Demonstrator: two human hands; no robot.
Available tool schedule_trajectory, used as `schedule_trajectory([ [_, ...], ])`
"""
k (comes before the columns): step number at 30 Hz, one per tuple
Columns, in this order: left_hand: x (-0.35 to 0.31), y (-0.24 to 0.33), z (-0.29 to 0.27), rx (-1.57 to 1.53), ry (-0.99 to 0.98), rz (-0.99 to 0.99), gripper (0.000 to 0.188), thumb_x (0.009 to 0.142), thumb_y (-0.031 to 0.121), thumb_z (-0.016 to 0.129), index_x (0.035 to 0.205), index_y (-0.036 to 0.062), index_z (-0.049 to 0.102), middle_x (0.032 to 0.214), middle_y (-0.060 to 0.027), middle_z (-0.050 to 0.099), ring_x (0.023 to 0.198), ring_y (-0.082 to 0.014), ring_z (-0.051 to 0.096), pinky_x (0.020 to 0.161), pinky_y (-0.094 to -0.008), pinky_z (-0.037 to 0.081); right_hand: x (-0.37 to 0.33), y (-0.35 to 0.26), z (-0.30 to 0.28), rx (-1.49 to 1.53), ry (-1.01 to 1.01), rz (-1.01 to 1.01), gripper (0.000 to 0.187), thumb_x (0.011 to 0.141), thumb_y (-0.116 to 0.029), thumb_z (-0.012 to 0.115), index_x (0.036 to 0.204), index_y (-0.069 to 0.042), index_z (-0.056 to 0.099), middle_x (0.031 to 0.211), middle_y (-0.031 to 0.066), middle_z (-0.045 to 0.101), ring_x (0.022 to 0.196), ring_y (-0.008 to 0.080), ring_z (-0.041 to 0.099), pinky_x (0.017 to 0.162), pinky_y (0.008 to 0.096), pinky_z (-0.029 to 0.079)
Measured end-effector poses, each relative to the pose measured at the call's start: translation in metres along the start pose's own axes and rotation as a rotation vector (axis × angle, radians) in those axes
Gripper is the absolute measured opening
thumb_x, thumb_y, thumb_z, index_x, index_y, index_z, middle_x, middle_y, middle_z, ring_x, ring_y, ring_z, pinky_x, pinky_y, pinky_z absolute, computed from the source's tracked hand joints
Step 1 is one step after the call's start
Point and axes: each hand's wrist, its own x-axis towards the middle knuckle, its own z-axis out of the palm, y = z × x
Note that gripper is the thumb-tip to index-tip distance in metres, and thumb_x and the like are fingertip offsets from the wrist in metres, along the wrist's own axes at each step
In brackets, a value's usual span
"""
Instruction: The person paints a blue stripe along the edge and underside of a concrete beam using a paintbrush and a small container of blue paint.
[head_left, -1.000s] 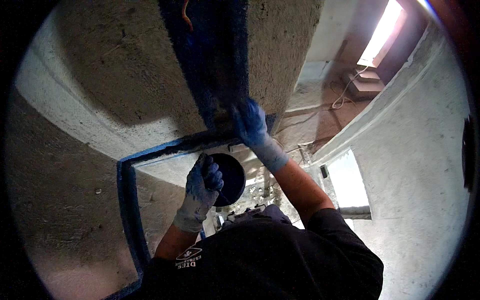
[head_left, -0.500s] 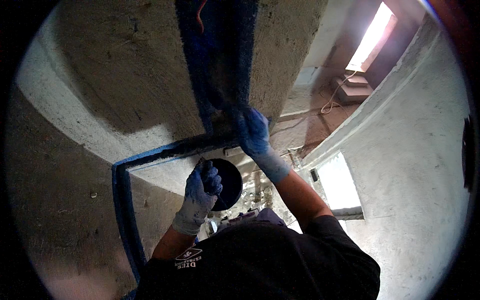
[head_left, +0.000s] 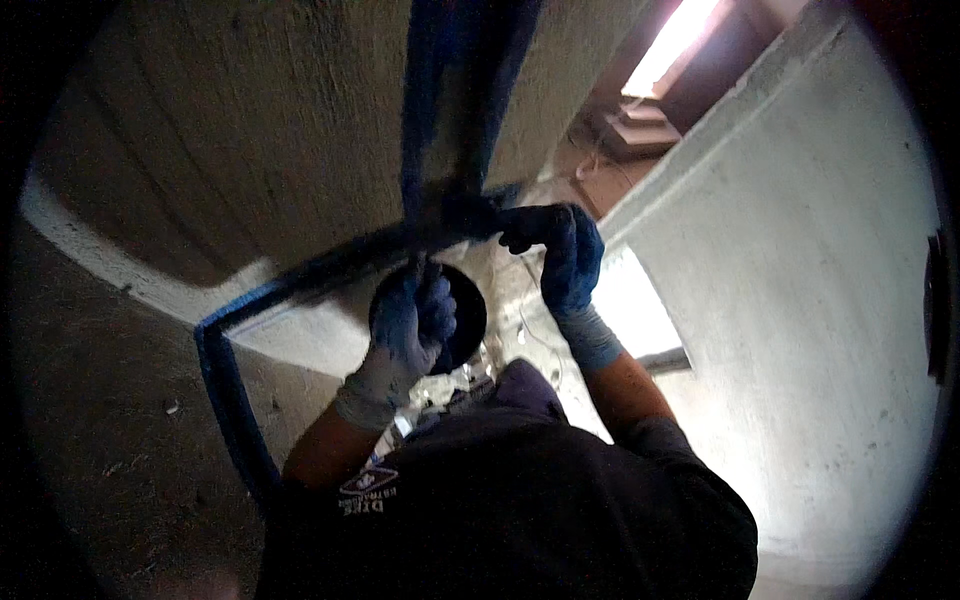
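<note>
Left hand [head_left: 412, 318] in blue glove, fingers wrapped around black disc [head_left: 455, 320], right hand [head_left: 560, 250] fingers clenched on blue strip [head_left: 455, 90] against concrete wall [head_left: 240, 130], blurred.

The scene is dim overall. Daylight pours through an opening [head_left: 668, 45] at the top right and glares off the pale wall [head_left: 800, 300] on the right, blowing out detail. The left side sinks into shadow. Motion blur softens everything, and fisheye distortion bends edges into a black rim.
</note>
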Motion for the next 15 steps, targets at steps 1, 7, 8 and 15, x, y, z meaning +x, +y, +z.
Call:
schedule_trajectory([
  [1, -0.002, 0.000, 0.010, 0.191, 0.150, 0.043, 0.016, 0.094, 0.027, 0.045, 0.083, 0.0152, 0.047, 0.065, 0.0057, 0.040, 0.056, -0.0065, 0.038, 0.050, -0.0205, 0.033, -0.006, -0.010, 0.000, 0.137, -0.084, 0.249, 0.031, 0.095, -0.019, 0.039, 0.095, 0.003, 0.060, 0.083, 0.0123, 0.064, 0.070, 0.0193, 0.062, 0.064, 0.0277, 0.048],
  [7, -0.008, 0.012, 0.040, 0.200, 0.241, -0.143, 0.016, 0.096, 0.027, 0.040, 0.085, 0.0158, 0.045, 0.063, 0.0066, 0.031, 0.055, -0.0064, 0.032, 0.049, -0.0202, 0.031, -0.035, -0.003, 0.046, 0.199, -0.553, 0.538, 0.028, 0.091, -0.019, 0.050, 0.109, 0.002, 0.056, 0.088, 0.0116, 0.064, 0.081, 0.0142, 0.059, 0.071, 0.0276, 0.048],
  [8, -0.007, 0.014, 0.035, 0.157, 0.171, -0.152, 0.017, 0.096, 0.027, 0.040, 0.085, 0.0158, 0.046, 0.062, 0.0065, 0.029, 0.054, -0.0065, 0.031, 0.049, -0.0203, 0.030, -0.031, -0.012, 0.049, 0.006, -0.683, 0.534, 0.023, 0.089, -0.016, 0.053, 0.106, -0.002, 0.059, 0.087, 0.0084, 0.064, 0.079, 0.0135, 0.059, 0.071, 0.0272, 0.047],
  [15, 0.004, 0.010, 0.032, 0.041, 0.014, -0.191, 0.019, 0.096, 0.029, 0.039, 0.084, 0.0155, 0.046, 0.062, 0.0062, 0.028, 0.054, -0.0066, 0.029, 0.048, -0.0209, 0.028, -0.031, -0.023, 0.039, -0.052, -0.509, 0.373, 0.017, 0.087, -0.016, 0.053, 0.090, -0.003, 0.062, 0.078, 0.0090, 0.063, 0.069, 0.0142, 0.059, 0.063, 0.0303, 0.047],
])
